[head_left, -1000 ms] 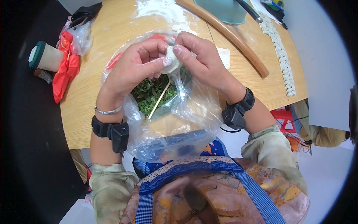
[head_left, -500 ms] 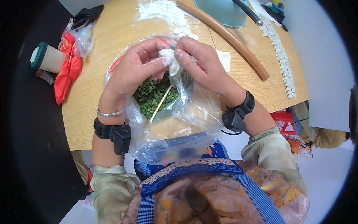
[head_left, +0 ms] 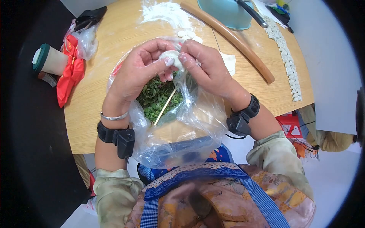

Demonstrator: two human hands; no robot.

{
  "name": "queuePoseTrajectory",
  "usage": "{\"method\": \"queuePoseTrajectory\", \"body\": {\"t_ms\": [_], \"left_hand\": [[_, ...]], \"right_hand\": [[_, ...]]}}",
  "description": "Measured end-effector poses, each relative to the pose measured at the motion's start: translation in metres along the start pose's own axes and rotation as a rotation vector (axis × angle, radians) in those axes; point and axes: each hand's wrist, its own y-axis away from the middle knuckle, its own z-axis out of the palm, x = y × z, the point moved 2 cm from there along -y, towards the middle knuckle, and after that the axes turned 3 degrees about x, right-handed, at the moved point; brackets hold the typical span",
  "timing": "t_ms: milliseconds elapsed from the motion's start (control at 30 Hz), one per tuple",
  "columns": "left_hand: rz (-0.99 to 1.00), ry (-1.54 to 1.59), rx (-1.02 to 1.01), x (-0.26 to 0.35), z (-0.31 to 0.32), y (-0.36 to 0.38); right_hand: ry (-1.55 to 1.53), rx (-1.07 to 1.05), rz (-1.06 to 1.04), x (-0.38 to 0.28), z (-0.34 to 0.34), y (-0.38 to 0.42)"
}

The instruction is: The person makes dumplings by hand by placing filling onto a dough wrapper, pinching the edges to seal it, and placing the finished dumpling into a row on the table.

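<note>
While both hands pinch it, the dumpling stays soft.
Your left hand and right hand grip its thin, tearable edge lightly.

A crinkled, glossy clear plastic bag lies on the matt pale wooden table, flour-dusted at the far side. Far right, a smooth brown wooden rolling stick.

Teal basin cut off above

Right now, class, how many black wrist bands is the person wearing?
2: one black wrist band on the left forearm below the silver bracelet, one black wrist band on the right wrist. None seems hidden.
</note>
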Motion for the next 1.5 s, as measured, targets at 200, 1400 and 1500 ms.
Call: {"method": "queuePoseTrajectory", "body": {"t_ms": [200, 1400, 1500], "left_hand": [[0.003, -0.018, 0.005, -0.001, 0.0, 0.0], [0.206, -0.257, 0.297, 0.002, 0.01, 0.001], [0.244, -0.32, 0.293, 0.001, 0.009, 0.001]], "right_hand": [[-0.077, 0.043, 0.065, -0.002, 0.002, 0.001], [-0.011, 0.133, 0.097, 0.0, 0.001, 0.002], [-0.014, 0.146, 0.193, -0.005, 0.0, 0.0]]}}
